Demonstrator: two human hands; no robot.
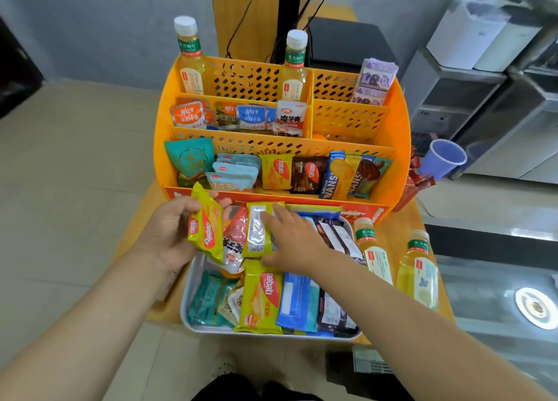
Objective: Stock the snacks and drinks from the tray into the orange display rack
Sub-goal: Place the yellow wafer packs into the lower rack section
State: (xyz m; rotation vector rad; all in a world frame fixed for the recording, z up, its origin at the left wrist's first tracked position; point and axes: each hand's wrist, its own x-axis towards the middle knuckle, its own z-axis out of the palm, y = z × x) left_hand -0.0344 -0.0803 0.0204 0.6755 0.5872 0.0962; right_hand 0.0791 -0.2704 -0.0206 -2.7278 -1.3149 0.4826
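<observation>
**Wafer pack in one hand, other hand on the tray**

The left hand (178,234) grips a yellow wafer pack (206,230) just above the tray (193,280), in front of the orange display rack (398,147). The right hand (290,237) lies flat, fingers straight, touching an upturned yellow pack (256,234) in the tray on the desk (163,307).

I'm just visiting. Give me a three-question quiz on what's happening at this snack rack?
1. True or false: the left hand holds a yellow wafer pack.
2. How many bottles stand in the orange rack's back row?
3. The right hand rests on a pack in: A) the tray B) the rack C) the purple cup.

Key: 1 true; 2 two; 3 A.
</observation>
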